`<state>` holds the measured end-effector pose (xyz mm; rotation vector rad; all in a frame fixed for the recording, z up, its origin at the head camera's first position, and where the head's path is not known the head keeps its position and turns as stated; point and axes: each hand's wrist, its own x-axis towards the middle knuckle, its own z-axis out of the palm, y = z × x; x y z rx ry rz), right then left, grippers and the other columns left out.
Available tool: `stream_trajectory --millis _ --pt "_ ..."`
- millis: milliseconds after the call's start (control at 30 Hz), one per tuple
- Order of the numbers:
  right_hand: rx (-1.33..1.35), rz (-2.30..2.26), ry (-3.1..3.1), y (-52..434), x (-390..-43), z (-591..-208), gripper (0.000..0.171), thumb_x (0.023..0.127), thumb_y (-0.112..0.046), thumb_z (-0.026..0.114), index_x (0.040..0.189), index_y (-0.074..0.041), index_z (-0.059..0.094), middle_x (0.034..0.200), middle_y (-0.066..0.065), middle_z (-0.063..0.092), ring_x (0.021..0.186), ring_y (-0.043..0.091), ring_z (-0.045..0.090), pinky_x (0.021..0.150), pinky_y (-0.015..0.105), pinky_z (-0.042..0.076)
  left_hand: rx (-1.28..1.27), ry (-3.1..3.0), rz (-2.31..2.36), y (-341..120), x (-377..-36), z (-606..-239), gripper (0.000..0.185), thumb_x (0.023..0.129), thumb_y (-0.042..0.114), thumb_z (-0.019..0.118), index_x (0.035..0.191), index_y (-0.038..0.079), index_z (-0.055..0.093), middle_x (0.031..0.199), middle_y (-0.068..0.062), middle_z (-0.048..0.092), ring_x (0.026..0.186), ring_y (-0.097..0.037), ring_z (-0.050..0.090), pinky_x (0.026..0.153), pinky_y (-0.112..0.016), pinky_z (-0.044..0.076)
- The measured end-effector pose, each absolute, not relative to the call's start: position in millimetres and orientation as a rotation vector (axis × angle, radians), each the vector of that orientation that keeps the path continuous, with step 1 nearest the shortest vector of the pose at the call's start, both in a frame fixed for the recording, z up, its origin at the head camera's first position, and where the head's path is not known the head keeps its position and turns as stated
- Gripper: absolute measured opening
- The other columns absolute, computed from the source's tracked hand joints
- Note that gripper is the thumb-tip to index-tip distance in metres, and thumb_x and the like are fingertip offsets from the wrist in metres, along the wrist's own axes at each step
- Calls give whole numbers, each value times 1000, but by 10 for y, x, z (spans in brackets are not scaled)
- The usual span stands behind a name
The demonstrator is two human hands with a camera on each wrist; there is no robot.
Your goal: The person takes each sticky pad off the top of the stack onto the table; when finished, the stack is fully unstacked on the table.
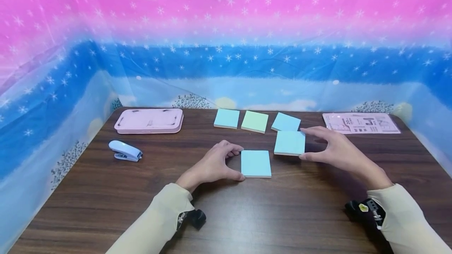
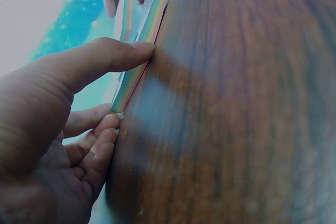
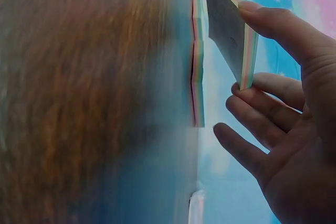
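Brown table (image 1: 106, 191): left hand (image 1: 212, 166) pinches one blue sticky-note pad (image 1: 256, 163); right hand (image 1: 335, 148) pinches a tilted pad (image 1: 289, 143), which might slip if the fingers loosen.

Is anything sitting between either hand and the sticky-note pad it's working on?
Nothing visible. The left hand already touches the near pad with thumb and fingers, and the right hand pinches the lifted pad directly.

Two square blue sticky-note pads: one (image 1: 256, 163) flat at the worktop's centre, the other (image 1: 289, 143) at its 2 o'clock, one edge lifted.
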<state>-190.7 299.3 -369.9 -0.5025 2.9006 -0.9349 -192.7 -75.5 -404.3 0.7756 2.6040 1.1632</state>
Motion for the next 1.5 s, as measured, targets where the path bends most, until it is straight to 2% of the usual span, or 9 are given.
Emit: stream_trajectory --millis 300,833,1067,1300,1500 --pt "-449 -950 2871 3067 -1923 -3701 89 83 -55 88 156 -15 55 159 18 49 141 46 47 110 72 34 775 2612 1162 -753 -1914 -4034 74 73 26 96 138 8 67 119 -4 59 110 -20 56 100 -38 48" --pt "-504 -916 2820 3086 -1968 -3756 87 85 -53 87 154 -12 56 154 18 54 138 46 52 108 69 39 772 2603 1163 -771 -1909 -4044 75 74 27 95 140 8 66 120 -4 59 111 -21 56 101 -39 47" --pt "-530 -901 2835 3110 -1965 -3765 86 84 -51 88 153 -11 57 154 17 54 141 45 48 109 69 37 766 2595 1173 -756 -1913 -4046 74 74 27 96 139 8 66 120 -4 58 111 -20 55 100 -38 47" --pt "-543 -868 2845 3125 -1976 -3778 85 84 -50 89 152 -8 58 151 19 57 133 47 56 107 67 42 778 2592 1170 -759 -1914 -4042 74 74 27 95 139 8 66 120 -4 58 110 -20 55 100 -38 47" --pt "-562 -837 2858 3136 -1983 -3790 84 85 -48 89 151 -6 58 149 20 58 133 48 56 107 66 42 781 2593 1171 -761 -1917 -4033 74 74 27 95 140 8 66 120 -4 58 111 -20 55 100 -38 47"
